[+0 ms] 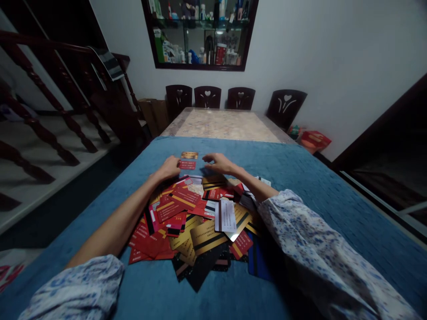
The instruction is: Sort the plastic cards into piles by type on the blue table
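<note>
The red bank-style card lies right at the left hand's fingertips, and the gold card sits just past it. Between those cards and the right hand, a little gap of flat blue cloth lets a hand through. Past both hands, and out to each side, there is lots of room. On their near side, the big messy heap of cards blocks the way, reaching under the right forearm.
</note>
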The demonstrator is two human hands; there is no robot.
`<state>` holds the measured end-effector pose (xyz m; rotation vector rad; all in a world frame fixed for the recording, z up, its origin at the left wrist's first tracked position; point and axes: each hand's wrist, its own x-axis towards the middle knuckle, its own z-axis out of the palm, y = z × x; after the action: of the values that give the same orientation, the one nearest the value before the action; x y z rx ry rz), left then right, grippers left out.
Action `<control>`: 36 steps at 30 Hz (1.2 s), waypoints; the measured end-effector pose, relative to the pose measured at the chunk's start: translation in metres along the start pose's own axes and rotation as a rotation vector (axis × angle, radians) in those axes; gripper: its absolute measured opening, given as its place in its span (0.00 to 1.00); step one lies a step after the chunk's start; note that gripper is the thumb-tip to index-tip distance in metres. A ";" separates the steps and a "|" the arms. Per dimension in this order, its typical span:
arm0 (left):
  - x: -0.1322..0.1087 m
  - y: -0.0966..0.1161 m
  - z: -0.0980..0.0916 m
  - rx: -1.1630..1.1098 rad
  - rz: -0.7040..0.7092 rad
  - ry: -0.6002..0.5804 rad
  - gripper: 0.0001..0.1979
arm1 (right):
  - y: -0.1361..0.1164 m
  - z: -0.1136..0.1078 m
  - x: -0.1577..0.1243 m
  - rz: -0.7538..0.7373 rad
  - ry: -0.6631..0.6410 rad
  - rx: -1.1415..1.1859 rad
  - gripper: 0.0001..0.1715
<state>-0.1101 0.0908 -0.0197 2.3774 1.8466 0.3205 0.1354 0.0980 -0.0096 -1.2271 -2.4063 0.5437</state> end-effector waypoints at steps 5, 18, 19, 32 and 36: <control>-0.004 0.014 0.002 0.030 0.033 0.049 0.10 | 0.007 -0.012 -0.022 0.001 0.039 0.007 0.21; -0.023 0.084 0.001 0.064 0.155 0.048 0.22 | 0.040 -0.033 -0.092 -0.020 0.110 -0.087 0.16; -0.025 0.091 0.003 0.054 0.189 0.044 0.22 | 0.042 -0.035 -0.098 -0.028 0.111 -0.099 0.16; -0.049 0.177 0.012 0.006 0.446 -0.065 0.18 | 0.071 -0.053 -0.154 0.015 0.089 -0.309 0.17; -0.046 0.197 0.017 -0.028 0.507 -0.095 0.17 | 0.084 -0.060 -0.169 0.060 0.038 -0.331 0.21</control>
<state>0.0684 -0.0025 0.0027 2.7558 1.1686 0.2647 0.3140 0.0148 -0.0271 -1.4300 -2.5026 0.1368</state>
